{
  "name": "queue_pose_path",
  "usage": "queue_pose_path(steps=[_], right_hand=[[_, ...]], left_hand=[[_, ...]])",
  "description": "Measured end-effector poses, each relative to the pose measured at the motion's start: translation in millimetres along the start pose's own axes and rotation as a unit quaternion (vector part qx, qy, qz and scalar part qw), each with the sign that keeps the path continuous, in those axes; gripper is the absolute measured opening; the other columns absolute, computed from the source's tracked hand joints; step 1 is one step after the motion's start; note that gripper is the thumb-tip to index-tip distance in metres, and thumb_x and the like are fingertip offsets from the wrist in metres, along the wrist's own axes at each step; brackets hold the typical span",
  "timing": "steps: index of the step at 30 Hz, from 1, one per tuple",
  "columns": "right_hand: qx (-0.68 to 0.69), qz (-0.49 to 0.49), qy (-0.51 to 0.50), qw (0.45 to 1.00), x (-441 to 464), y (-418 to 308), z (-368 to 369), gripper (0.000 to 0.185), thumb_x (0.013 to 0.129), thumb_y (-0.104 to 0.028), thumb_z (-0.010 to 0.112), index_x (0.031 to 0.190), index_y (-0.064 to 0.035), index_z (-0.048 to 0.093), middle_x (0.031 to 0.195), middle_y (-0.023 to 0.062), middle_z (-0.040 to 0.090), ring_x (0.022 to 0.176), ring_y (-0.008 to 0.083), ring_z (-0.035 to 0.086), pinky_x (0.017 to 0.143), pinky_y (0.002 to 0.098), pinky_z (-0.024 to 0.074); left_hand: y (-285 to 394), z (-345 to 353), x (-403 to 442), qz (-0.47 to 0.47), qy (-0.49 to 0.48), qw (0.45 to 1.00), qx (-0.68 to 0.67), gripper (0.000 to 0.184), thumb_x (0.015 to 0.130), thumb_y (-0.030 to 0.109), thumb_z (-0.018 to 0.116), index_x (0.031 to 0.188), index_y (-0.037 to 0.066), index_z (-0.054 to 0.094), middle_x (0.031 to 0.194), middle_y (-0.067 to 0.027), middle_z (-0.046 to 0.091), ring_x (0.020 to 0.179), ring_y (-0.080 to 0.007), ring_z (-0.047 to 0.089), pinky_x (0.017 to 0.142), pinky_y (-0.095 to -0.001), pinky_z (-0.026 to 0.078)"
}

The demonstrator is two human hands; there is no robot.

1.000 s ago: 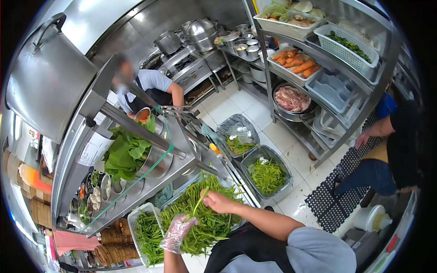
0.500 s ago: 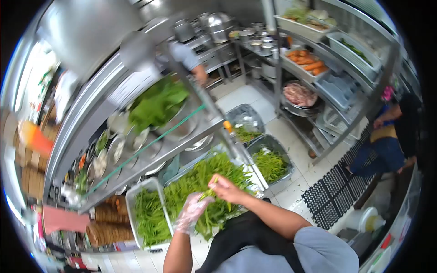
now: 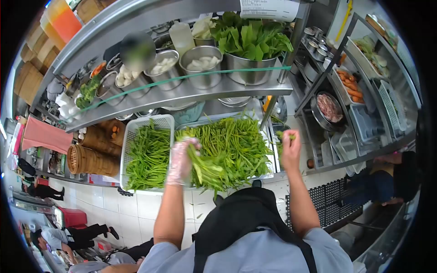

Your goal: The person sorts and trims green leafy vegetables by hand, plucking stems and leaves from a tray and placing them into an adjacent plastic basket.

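Observation:
My left hand (image 3: 181,159), in a clear plastic glove, is closed around a bunch of long-stemmed leafy greens (image 3: 207,170). The leaves hang to the right over a large tray (image 3: 274,170) heaped with the same greens. To the left stands a white perforated basket (image 3: 124,175) filled with long green stems (image 3: 148,157). My bare right hand (image 3: 291,149) is raised past the tray's right end, its fingers pinched on a small piece of green stem (image 3: 292,135).
Above the greens runs a steel shelf (image 3: 191,93) bearing metal bowls and a pot of broad leaves (image 3: 252,41). Bamboo steamers (image 3: 93,157) stand at left. A rack (image 3: 314,107) at right holds carrots (image 3: 349,84) and a bowl of meat (image 3: 328,108). Other people are nearby.
My hands, together before, are now apart: the right has moved right, away from the bunch in the left. My view has turned to face the shelf more squarely.

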State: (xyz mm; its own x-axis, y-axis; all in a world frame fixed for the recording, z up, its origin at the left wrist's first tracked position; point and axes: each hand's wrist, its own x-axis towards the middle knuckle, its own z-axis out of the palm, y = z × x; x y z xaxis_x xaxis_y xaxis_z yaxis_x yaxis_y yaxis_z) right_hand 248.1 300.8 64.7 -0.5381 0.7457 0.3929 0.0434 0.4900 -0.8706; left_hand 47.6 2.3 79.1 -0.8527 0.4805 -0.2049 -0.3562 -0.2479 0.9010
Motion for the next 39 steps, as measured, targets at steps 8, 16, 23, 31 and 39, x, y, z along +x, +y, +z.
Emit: queue_pose_path(steps=[8,16,23,31,39], right_hand=[[-0.386,0.011,-0.2,0.9,59.2,134.5,1.5,0.036,0.091,-0.028,0.067,0.123,-0.0103,0.062,0.125,0.0202,0.06,0.12,0.0387,0.058,0.097,0.049,0.0484],[-0.014,0.068,-0.362,0.93,38.2,62.2,113.0,0.038,0.091,-0.039,0.069,0.1,-0.0018,0.073,0.086,0.0154,0.073,0.082,0.0285,0.07,0.078,0.037,0.0537],[-0.028,0.051,-0.381,0.923,35.3,74.9,165.2,0.043,0.094,-0.042,0.07,0.081,-0.0008,0.064,0.066,0.0042,0.061,0.059,0.0126,0.058,0.054,0.0316,0.0443],[0.114,0.217,-0.384,0.89,55.3,25.9,138.3,0.036,0.102,-0.035,0.061,0.092,-0.001,0.065,0.069,0.0005,0.057,0.053,0.0083,0.052,0.05,0.0275,0.0476],[0.208,0.301,-0.409,0.836,49.5,1.0,136.9,0.032,0.102,-0.032,0.063,0.115,-0.0034,0.071,0.066,-0.0045,0.048,0.05,0.0072,0.048,0.05,0.0255,0.0452]], left_hand=[[-16.9,55.3,11.5,-0.009,0.005,0.916,0.402,0.048,0.094,0.042,0.065,0.12,0.002,0.067,0.113,-0.019,0.07,0.102,-0.0309,0.067,0.092,-0.0403,0.053],[-91.1,75.1,35.2,-0.078,0.035,0.804,0.588,0.067,0.089,0.048,0.066,0.127,-0.008,0.062,0.126,-0.0299,0.064,0.12,-0.0417,0.061,0.107,-0.0431,0.046],[-107.8,55.4,37.2,0.017,-0.036,0.791,0.611,0.071,0.088,0.051,0.067,0.123,-0.011,0.063,0.122,-0.0313,0.065,0.119,-0.0424,0.06,0.107,-0.0416,0.045],[-40.8,25.1,21.8,0.013,0.116,0.868,0.483,0.055,0.089,0.042,0.072,0.114,-0.006,0.069,0.103,-0.0212,0.073,0.093,-0.0274,0.069,0.085,-0.0362,0.052],[-14.5,84.1,4.2,0.067,-0.054,0.902,0.423,0.027,0.092,0.028,0.069,0.095,0.0,0.07,0.083,-0.0125,0.068,0.073,-0.0201,0.06,0.071,-0.0374,0.049]])
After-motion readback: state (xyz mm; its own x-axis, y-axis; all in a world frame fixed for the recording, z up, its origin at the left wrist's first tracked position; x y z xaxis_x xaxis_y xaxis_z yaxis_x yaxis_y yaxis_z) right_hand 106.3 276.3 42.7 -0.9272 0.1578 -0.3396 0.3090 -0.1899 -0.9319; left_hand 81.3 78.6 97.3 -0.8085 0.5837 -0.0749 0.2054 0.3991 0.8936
